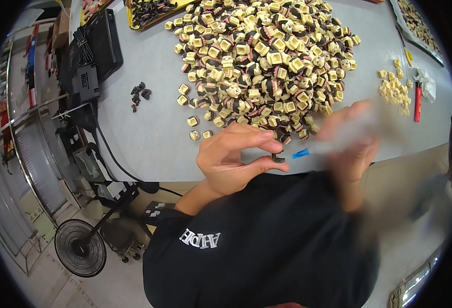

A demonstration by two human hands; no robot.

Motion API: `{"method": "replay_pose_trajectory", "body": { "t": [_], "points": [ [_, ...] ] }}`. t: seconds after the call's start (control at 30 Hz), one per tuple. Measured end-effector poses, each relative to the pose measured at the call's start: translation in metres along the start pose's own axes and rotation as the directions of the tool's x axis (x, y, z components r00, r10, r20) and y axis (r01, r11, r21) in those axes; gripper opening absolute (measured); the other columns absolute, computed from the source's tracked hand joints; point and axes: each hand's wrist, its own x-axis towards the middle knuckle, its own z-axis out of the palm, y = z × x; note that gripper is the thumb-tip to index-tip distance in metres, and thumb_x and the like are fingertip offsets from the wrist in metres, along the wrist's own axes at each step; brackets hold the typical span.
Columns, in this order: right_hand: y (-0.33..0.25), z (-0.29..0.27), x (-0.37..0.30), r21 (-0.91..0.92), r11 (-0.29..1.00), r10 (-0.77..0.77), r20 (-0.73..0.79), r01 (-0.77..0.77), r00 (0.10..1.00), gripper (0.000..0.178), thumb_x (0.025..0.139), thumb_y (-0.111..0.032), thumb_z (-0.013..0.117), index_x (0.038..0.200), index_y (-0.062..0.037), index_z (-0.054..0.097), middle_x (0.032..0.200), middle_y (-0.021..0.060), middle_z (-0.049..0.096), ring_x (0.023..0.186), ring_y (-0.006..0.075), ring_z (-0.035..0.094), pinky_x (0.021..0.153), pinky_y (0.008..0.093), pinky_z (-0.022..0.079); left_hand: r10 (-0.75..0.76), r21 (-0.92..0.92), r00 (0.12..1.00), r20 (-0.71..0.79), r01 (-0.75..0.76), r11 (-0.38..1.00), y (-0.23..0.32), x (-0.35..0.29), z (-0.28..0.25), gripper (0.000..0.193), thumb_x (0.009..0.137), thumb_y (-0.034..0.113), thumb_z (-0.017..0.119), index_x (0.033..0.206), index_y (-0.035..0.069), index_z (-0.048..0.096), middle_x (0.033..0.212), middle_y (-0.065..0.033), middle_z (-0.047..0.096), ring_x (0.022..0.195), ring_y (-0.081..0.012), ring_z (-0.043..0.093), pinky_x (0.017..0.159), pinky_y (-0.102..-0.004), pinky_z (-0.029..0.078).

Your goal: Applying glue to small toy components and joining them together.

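Observation:
Between the thumb and fingertips of my left hand (pixel 226 160) is a small dark curved piece (pixel 278 158), pinched just past the table's near edge. My right hand (pixel 357 154) is closed around a whitish squeeze bottle or syringe, smeared by motion, with a blue dispensing tip (pixel 300 153). That tip points at the dark piece from the right, with a small gap between them. Beyond both hands rises a large heap of small cream, black and pink moulded pieces (pixel 267 66), several of them with square hollows.
A few dark pieces (pixel 139 96) lie to the left, and loose cream pieces (pixel 394 91) to the right beside a red-handled tool (pixel 418 101) and white tissue (pixel 428 84). A yellow-edged tray (pixel 132 20) and black device (pixel 108 43) sit far left. A fan (pixel 80 248) stands lower left.

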Motion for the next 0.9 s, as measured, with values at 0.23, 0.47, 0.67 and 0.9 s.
{"method": "replay_pose_trajectory", "body": {
  "t": [0.23,0.47,0.67,0.9],
  "points": [
    [-0.0002,0.0012,-0.0025,-0.044,0.999,-0.026,0.007,0.026,1.0,0.046,0.085,-0.045,0.051,0.095,-0.0021,0.039,0.071,0.0171,0.062,0.044,0.0042,0.042,0.041,0.0151,0.032,0.025,0.04,1.0,-0.006,-0.024,0.999,0.001,-0.0004,0.002,0.04,0.059,-0.009,0.075,0.096,-0.005,0.058,0.081,-0.0128,0.062,0.075,-0.0195,0.063,0.063,-0.0277,0.054],
    [-0.0015,0.0006,-0.0012,-0.045,0.999,-0.018,-0.002,0.018,1.0,0.046,0.085,-0.046,0.051,0.094,-0.0023,0.04,0.071,0.0172,0.062,0.045,0.0053,0.044,0.041,0.0153,0.033,0.016,0.039,1.0,-0.01,-0.016,0.999,0.0009,-0.0007,0.0013,0.04,0.059,-0.009,0.075,0.095,-0.005,0.059,0.081,-0.0125,0.062,0.075,-0.019,0.063,0.063,-0.027,0.054],
    [-0.0011,-0.0002,-0.0012,-0.05,0.999,-0.013,-0.011,0.013,1.0,0.046,0.085,-0.046,0.051,0.094,-0.0025,0.04,0.071,0.0174,0.062,0.046,0.0064,0.046,0.041,0.0158,0.033,0.015,0.053,1.0,-0.008,-0.014,0.998,0.001,-0.0001,0.0004,0.04,0.058,-0.009,0.075,0.094,-0.005,0.059,0.08,-0.0123,0.062,0.075,-0.0188,0.063,0.063,-0.0267,0.053],
    [0.0003,-0.0034,-0.0009,-0.059,0.997,-0.052,-0.047,0.05,0.997,0.046,0.085,-0.046,0.05,0.095,-0.0022,0.039,0.07,0.0182,0.061,0.045,0.0069,0.046,0.04,0.0162,0.032,-0.024,0.047,0.999,-0.048,0.026,0.999,0.0011,-0.0007,0.0018,0.04,0.057,-0.006,0.077,0.093,-0.005,0.059,0.08,-0.012,0.063,0.073,-0.0185,0.064,0.062,-0.0263,0.053]
  ]
}}
